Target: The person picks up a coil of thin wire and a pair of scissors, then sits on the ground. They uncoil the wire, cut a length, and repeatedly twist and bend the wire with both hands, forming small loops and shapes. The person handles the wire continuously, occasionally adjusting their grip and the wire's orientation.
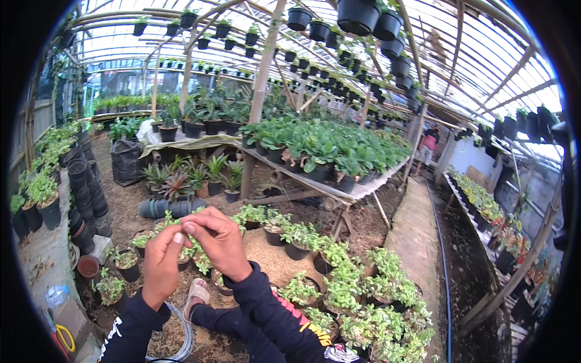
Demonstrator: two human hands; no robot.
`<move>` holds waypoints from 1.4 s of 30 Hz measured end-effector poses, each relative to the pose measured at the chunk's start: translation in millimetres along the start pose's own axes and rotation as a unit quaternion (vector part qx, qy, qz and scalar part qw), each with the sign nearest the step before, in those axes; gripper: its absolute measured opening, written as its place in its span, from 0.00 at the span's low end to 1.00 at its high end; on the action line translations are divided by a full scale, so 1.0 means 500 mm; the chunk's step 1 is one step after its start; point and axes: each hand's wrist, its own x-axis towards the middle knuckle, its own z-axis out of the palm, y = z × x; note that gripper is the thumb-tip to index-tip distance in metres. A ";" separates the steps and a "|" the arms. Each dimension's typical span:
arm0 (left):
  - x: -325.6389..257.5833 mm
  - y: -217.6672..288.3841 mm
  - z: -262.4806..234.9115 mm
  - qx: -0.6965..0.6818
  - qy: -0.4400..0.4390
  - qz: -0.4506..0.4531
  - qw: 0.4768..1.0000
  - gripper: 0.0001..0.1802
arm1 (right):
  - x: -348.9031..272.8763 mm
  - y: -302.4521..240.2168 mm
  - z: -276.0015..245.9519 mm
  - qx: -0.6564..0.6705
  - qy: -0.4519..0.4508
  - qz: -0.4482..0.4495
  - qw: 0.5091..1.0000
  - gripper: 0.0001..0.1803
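My left hand [161,264] and my right hand [219,239] are raised close together, fingertips meeting in a pinch. Whatever lies between the fingertips is too small to make out against the green leaves behind. Just beyond and below the hands stand several black pots of pale green, variegated plants, among them one plant [111,288] left of my left hand and another [296,235] right of my right hand. A coil of pale wire [180,336] lies below my hands, beside my sandalled foot [197,293].
Stacked black pots [77,175] and a pair of yellow-handled scissors [65,339] are at the left. A raised table [363,189] bears dense leafy plants ahead. Rows of pots [358,17] hang overhead. A blue hose [445,266] runs along the right path, where another person [427,145] stands far off.
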 end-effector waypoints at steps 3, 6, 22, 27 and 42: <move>0.005 -0.004 0.012 0.111 0.016 0.100 0.989 0.13 | -0.003 -0.014 0.000 0.048 0.021 0.023 0.998 0.11; 0.008 -0.003 0.026 0.155 0.041 0.119 0.980 0.12 | -0.004 -0.016 0.007 -0.002 0.024 0.060 0.998 0.10; 0.141 -0.184 -0.238 -0.302 0.224 -0.205 0.904 0.07 | -0.171 0.109 0.229 -0.058 0.028 0.085 0.994 0.12; 0.161 -0.225 -0.417 -0.257 0.416 -0.139 0.861 0.08 | -0.248 0.084 0.242 -0.047 -0.106 0.176 0.977 0.08; 0.112 -0.100 -0.496 -0.214 0.372 -0.049 0.902 0.11 | -0.250 0.035 0.151 0.005 -0.217 0.172 0.961 0.15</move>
